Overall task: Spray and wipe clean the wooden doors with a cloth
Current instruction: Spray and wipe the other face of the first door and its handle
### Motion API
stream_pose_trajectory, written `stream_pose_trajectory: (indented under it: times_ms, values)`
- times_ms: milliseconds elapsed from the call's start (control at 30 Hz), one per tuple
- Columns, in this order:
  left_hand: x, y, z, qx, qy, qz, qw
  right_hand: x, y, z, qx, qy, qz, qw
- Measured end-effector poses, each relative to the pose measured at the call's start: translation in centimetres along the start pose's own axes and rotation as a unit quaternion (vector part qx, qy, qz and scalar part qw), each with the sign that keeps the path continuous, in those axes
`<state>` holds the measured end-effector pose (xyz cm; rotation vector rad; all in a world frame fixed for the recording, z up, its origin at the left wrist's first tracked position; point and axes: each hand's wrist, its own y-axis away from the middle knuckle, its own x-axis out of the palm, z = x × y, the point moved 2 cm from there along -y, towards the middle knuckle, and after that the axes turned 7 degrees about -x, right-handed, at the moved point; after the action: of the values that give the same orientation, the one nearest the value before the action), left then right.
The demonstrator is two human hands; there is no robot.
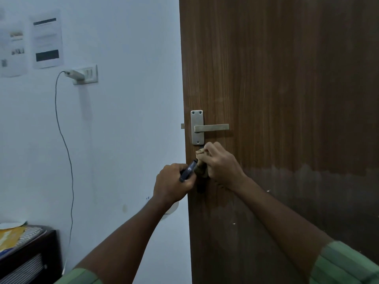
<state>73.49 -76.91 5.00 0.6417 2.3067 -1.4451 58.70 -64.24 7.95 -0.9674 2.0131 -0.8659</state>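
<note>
A dark spray bottle (pixel 188 170) is gripped in the left hand (pixel 171 184), its long axis tilted, nozzle aimed toward 1 o'clock at the wooden door (pixel 287 78). A tan cloth (pixel 202 153) is clutched by the right hand (pixel 220 163), just below the lever handle (pixel 211 127).

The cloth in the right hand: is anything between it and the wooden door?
Nothing visible. The right hand bunches the cloth right at the wooden door, just below the metal handle. The left hand holds a dark spray nozzle beside it, off the door's edge.
</note>
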Motion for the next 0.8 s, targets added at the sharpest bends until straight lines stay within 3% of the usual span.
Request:
stream_pose_trajectory:
  times_ms: [133, 267, 333, 433, 567, 700, 800]
  values:
    - [0.1, -0.5, 0.3, 0.008, 0.017, -0.02, 1.0, 0.3, -1.5, 0.2, 0.147, -0.013, -0.088, 0.985]
    - [0.3, -0.9, 1.0, 0.006, 0.03, -0.025, 0.999, 1.3, 0.7, 2.0, -0.015, 0.008, -0.002, 1.0]
    - [0.3, -0.8, 1.1, 0.005, 0.035, -0.026, 0.999, 0.8, -0.2, 1.0, 0.017, 0.015, -0.012, 1.0]
    - [0.4, -0.4, 1.2, 0.004, 0.037, -0.028, 0.999, 0.3, -2.4, 0.6, 0.155, -0.007, -0.082, 0.985]
    - [0.1, 0.0, 2.2, -0.031, 0.055, -0.06, 0.996, 1.2, -2.0, 2.4, -0.016, 0.02, -0.073, 0.997]
    - [-0.3, 0.0, 2.7, -0.04, 0.075, -0.09, 0.992, 1.9, -3.5, 3.0, 0.074, 0.03, -0.079, 0.994]
    - [-0.2, 0.0, 3.4, -0.029, 0.081, -0.085, 0.993, 3.2, -3.1, 5.1, 0.064, -0.01, -0.04, 0.997]
